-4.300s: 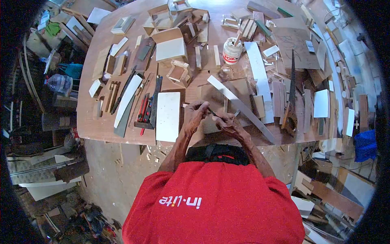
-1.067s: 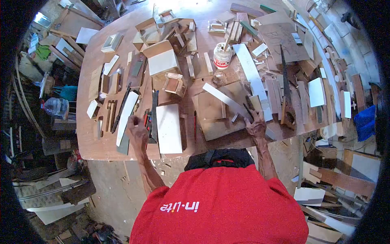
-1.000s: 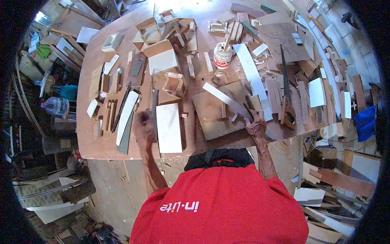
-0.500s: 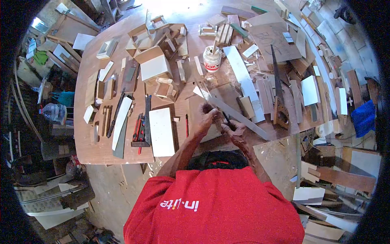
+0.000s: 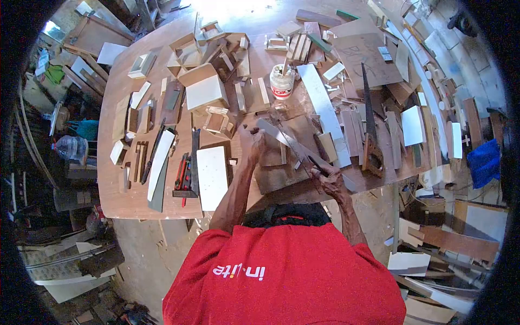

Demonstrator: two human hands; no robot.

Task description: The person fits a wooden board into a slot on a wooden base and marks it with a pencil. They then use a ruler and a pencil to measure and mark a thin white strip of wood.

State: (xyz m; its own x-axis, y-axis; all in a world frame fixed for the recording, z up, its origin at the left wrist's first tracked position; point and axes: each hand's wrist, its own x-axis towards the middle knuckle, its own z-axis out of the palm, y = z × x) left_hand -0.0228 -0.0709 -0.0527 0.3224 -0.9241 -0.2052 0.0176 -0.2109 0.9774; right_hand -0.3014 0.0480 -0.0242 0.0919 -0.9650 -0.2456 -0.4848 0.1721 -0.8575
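At five o'clock from jar [image 5: 281, 85], right hand [image 5: 330, 180] alone grips tool [image 5: 316, 162]; I see left hand [image 5: 252, 143], grip unclear, shifted toward ten.

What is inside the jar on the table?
A stick stands in the jar, its upper end poking out of the mouth. Its lower end and any other contents are hidden by the wall and label.

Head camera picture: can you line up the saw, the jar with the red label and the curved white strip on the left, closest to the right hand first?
From the right hand:
1. Saw: just to its right.
2. Jar: ahead, a bit left.
3. Curved white strip: far left.
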